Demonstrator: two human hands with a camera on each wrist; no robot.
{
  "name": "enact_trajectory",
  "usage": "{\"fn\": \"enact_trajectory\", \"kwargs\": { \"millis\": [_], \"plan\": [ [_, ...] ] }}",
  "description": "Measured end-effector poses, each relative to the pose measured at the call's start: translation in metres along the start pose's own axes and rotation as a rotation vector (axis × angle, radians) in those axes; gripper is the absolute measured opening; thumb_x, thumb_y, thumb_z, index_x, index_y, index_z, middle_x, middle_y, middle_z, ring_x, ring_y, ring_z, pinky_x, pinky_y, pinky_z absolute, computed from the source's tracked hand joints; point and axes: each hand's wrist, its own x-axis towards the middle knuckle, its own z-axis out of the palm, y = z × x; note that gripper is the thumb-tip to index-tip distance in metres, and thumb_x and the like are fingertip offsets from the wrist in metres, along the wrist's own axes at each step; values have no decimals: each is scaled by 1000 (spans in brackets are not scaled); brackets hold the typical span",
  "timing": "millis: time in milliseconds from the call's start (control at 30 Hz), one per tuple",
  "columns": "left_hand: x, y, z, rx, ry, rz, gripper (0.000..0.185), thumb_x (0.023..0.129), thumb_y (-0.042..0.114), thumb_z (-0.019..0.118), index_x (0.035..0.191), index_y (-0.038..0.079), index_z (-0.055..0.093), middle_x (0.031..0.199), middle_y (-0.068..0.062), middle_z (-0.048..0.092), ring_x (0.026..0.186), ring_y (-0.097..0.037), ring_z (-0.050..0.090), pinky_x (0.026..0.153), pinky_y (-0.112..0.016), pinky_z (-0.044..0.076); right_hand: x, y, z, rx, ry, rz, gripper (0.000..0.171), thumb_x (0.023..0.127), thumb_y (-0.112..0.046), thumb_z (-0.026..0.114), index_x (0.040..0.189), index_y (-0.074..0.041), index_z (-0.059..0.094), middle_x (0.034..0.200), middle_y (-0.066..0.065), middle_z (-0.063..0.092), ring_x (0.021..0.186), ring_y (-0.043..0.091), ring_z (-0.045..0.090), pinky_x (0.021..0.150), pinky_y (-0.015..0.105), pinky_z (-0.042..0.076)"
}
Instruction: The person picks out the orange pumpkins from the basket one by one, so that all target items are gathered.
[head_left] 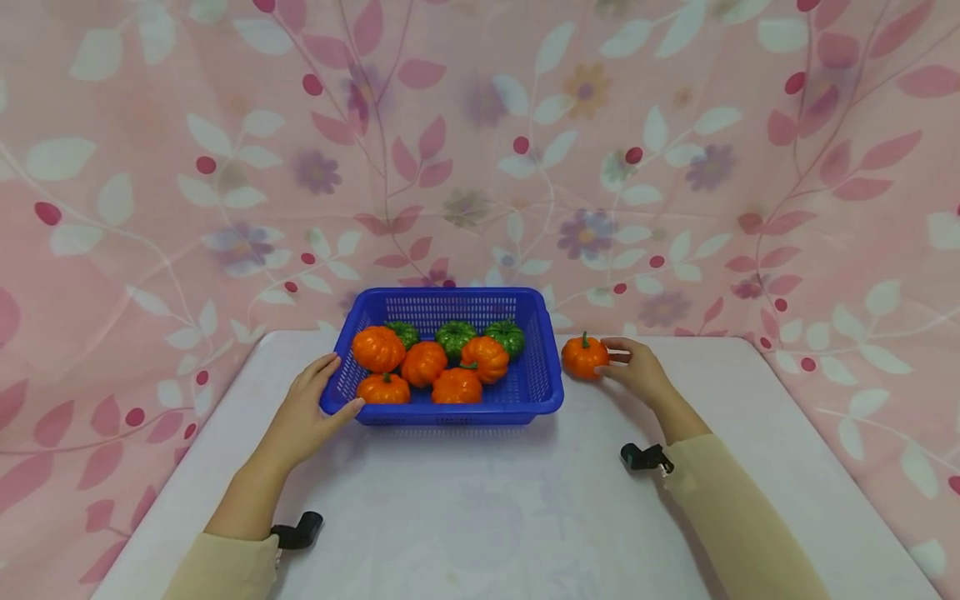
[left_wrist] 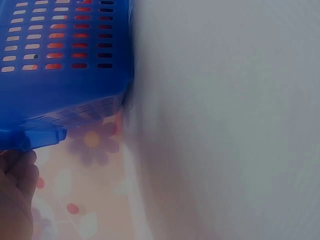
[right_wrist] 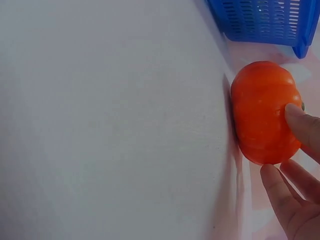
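A blue plastic basket (head_left: 550, 367) holds several orange toy pumpkins (head_left: 424, 364) and three green ones (head_left: 455, 339). My left hand (head_left: 303, 417) rests against its front left corner, thumb along the front rim and fingertips at the left side. From the left wrist view, those fingertips meet the basket's rim (left_wrist: 42, 138). Just right of the basket, another orange pumpkin (head_left: 583, 358) with a green stem sits on the table. My right hand (head_left: 637, 372) is at its right side, fingers loosely extended. The right wrist view shows the thumb (right_wrist: 303, 122) over the pumpkin and fingertips at its edge.
A white cloth covers the table (head_left: 480, 517). Behind it hangs a pink curtain (head_left: 480, 150) with flowers and leaves. Black wrist cameras (head_left: 645, 457) are strapped at both beige sleeves (head_left: 735, 517).
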Motion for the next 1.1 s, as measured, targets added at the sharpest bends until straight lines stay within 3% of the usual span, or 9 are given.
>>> {"fn": "enact_trajectory", "kwargs": {
  "millis": [433,733,1100],
  "plan": [
    [0,-2,1,-1,-2,-11,90,91,50,69,155,0,31,162,-16,25,146,-43,22,111,-69,26,8,-4,9,2,-12,53,67,91,-27,76,147,-4,47,150,22,45,133,44,47,107,56,43],
    [0,-2,1,-5,1,-6,90,91,49,70,155,0,31,162,-16,25,146,-43,22,111,-69,26,10,-3,7,57,7,54,63,93,-20,74,147,-2,47,150,23,44,133,45,47,108,55,42],
    [0,-1,2,-11,7,-1,89,91,48,71,154,-2,32,161,-17,26,146,-44,23,111,-69,26,10,-6,7,46,-4,77,67,92,-23,74,149,-4,44,152,22,43,135,44,44,108,55,41]
  ]
}}
